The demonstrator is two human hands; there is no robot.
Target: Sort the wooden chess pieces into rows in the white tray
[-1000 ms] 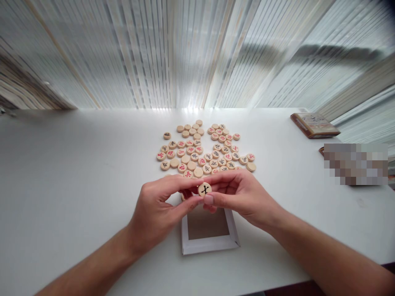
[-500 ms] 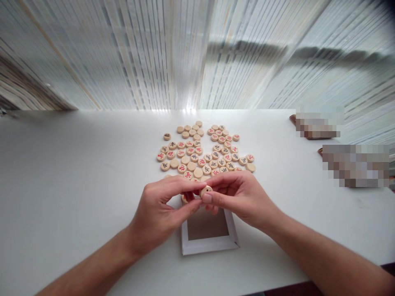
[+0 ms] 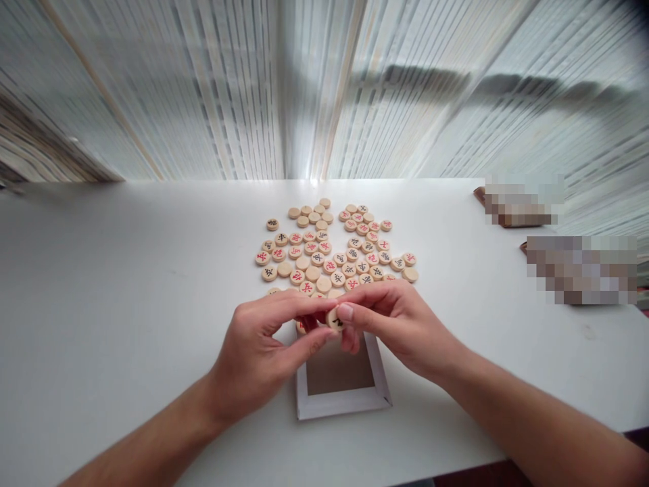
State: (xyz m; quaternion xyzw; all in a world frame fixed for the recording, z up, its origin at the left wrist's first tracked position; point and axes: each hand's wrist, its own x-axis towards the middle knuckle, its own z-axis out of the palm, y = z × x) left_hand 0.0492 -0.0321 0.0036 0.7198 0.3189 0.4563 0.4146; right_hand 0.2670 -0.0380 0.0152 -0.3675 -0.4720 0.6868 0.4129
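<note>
Held piece (image 3: 335,320): turned since the earlier frame, from a dotted face to a black mark; it sits above the far end of the white-rimmed tray (image 3: 345,408).
Left hand (image 3: 253,341): thumb and forefinger pinch its edge across a small gap, probably leaving its face free to turn.
Right hand (image 3: 400,323): thumb shifted upward, pinching its upper edge.
Loose pieces (image 3: 329,266): spread beyond the tray, probably to be readable.

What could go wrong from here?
The wooden disc is pinched at the fingertips of the left hand and right hand, so it might slip and drop onto the white-rimmed box below. The right thumb partly covers the disc's face, so its black mark could be misread. Loose discs lie just beyond; knuckles might nudge them.
</note>
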